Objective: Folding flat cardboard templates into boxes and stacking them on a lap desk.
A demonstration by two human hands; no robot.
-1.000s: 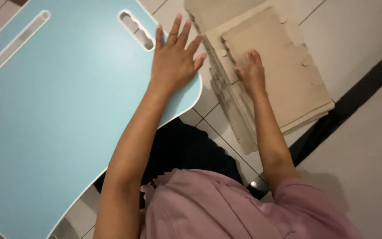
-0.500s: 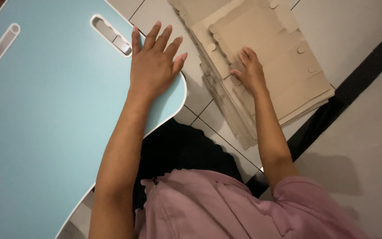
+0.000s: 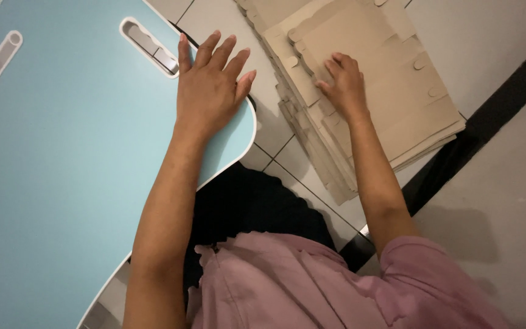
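Your left hand (image 3: 209,91) lies flat and spread on the light blue tabletop (image 3: 62,170), palm down near its rounded corner, fingertips just beside the handle slot (image 3: 147,45); its grip is wide and holds nothing. Your right hand (image 3: 343,82) rests on the stack of flat cardboard sheets (image 3: 391,91) lying on the tiled floor (image 3: 494,36) beside the tabletop. The fingers are bent, their tips pressing at the edge of the top sheet, so the grip is narrow, but no sheet is lifted clear. It looks like you are at the step of separating one sheet from the pile while the left hand steadies you. The sheets are fanned and overlap closely, with small tabs along their edges, so the next move calls for a fingertip slid under the top sheet alone, then a pinch, or two may come up together
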